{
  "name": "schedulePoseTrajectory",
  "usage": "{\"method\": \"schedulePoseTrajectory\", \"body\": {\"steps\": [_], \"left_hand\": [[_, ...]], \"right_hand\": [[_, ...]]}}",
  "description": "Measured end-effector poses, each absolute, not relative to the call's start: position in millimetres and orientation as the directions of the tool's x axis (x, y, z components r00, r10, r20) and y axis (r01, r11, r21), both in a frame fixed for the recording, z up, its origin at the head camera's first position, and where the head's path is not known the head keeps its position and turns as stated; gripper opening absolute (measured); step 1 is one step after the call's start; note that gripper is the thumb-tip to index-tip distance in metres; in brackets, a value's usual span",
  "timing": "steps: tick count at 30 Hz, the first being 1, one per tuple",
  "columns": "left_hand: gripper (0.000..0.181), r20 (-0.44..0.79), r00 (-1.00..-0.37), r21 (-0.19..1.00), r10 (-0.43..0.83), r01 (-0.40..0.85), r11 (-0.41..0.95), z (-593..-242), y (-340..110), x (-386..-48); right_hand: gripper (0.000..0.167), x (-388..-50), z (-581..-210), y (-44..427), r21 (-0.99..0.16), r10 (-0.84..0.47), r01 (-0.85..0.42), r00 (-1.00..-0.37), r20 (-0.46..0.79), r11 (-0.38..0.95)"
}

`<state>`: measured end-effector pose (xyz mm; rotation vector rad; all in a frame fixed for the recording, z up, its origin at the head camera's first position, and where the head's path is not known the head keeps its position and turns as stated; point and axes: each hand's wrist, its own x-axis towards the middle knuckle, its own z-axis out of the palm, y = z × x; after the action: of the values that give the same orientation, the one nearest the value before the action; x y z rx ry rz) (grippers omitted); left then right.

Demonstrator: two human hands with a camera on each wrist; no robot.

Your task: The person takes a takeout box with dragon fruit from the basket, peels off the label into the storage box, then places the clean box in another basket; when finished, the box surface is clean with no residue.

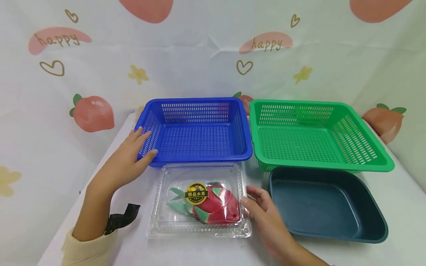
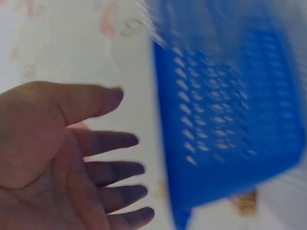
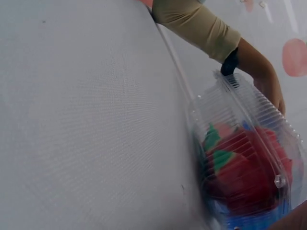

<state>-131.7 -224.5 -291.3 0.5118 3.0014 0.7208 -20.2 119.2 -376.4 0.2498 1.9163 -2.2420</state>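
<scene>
A clear plastic clamshell box [image 1: 159,221] with a round "quality fruit" sticker lies closed on the table. Inside it is a red dragon fruit [image 1: 217,207] with green tips, also seen through the box wall in the right wrist view. My right hand [image 1: 266,218] is at the box's right edge, thumb and fingertips touching or nearly touching it; only a sliver of that hand shows in the right wrist view. My left hand [image 1: 124,160] is spread beside the left front corner of the blue basket [image 1: 199,159], holding nothing. In the left wrist view its fingers point toward the basket.
A green basket [image 1: 319,166] stands to the right of the blue one. In front of it sits a dark teal tub [image 1: 323,207], just right of my right hand. A black strap [image 1: 121,220] is around my left wrist. A patterned cloth hangs behind the table.
</scene>
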Motion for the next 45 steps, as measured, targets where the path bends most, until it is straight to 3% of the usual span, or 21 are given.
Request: {"method": "schedulePoseTrajectory", "body": {"steps": [6, 9, 12, 15, 18, 21, 25, 30, 35, 45], "left_hand": [[0.062, 0.117, -0.847, 0.432, 0.518, 0.513, 0.741, -277.5, -198.2, -107.1], [0.065, 0.116, -0.817, 0.442, 0.565, 0.552, 0.707, -275.8, -187.4, -100.9], [0.073, 0.078, -0.813, 0.438, 0.578, 0.548, 0.712, -277.2, -182.0, -94.9], [0.086, -0.003, -0.805, 0.441, 0.593, 0.531, 0.724, -279.8, -180.8, -85.6], [0.102, -0.101, -0.783, 0.453, 0.614, 0.513, 0.729, -282.4, -181.8, -75.9], [0.112, -0.143, -0.765, 0.449, 0.628, 0.515, 0.730, -286.5, -180.0, -72.5], [0.116, -0.147, -0.769, 0.429, 0.623, 0.517, 0.740, -291.2, -177.6, -73.9], [0.115, -0.175, -0.764, 0.455, 0.621, 0.497, 0.739, -292.2, -177.5, -78.0], [0.115, -0.198, -0.759, 0.484, 0.621, 0.475, 0.735, -292.7, -175.7, -81.1], [0.113, -0.186, -0.753, 0.486, 0.632, 0.489, 0.725, -294.5, -176.0, -82.4]], "right_hand": [[0.053, -14.0, -364.6, 133.4, -0.983, -0.109, 0.170, -0.981, -0.162, -0.064], [0.052, -15.6, -354.9, 144.1, -0.994, -0.151, 0.112, -0.982, -0.111, -0.001], [0.047, -19.4, -345.1, 154.1, -0.998, -0.221, -0.005, -0.975, -0.010, 0.068], [0.041, -26.0, -333.8, 163.1, -0.955, -0.315, -0.221, -0.937, 0.152, 0.197], [0.036, -38.0, -319.5, 169.3, -0.810, -0.468, -0.496, -0.823, 0.323, 0.312], [0.030, -54.5, -306.2, 169.3, -0.574, -0.635, -0.737, -0.642, 0.429, 0.358], [0.025, -80.8, -297.5, 154.6, -0.212, -0.790, -0.910, -0.415, 0.452, 0.357], [0.025, -108.8, -301.5, 131.7, 0.090, -0.892, -0.948, -0.251, 0.376, 0.305], [0.029, -124.3, -307.8, 116.5, 0.278, -0.955, -0.938, -0.133, 0.266, 0.208], [0.014, -132.8, -311.6, 96.6, 0.445, -0.969, -0.896, 0.118, 0.219, -0.008]]}}
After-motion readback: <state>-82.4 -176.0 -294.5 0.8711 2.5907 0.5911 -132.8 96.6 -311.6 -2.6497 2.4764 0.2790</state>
